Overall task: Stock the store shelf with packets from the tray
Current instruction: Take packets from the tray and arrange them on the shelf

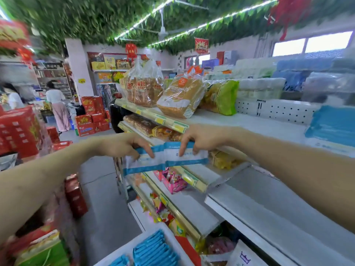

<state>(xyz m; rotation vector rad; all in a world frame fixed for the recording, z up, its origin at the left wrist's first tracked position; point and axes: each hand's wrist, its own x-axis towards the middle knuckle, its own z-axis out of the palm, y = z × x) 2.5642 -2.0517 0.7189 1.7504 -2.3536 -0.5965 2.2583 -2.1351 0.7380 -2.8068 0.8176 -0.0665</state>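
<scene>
Both my hands hold blue-and-white packets [165,160] in the air in front of the shelf unit, at mid height. My left hand [124,145] grips the packets' left end, fingers curled over the top edge. At the right part, my right hand [199,137] pinches the top edge with fingers pointing down. The white tray [134,244] sits at the bottom of view and holds several more blue packets [155,250] standing on edge. One flat blue packet [332,125] lies on the top shelf [259,123] at the far right.
Bagged bread loaves [180,96] and a green-yellow bag [221,96] stand on the top shelf's left part. Lower shelves carry snack packs [172,181]. Red boxes [17,129] are stacked on the left of the aisle. A person [57,106] stands farther down.
</scene>
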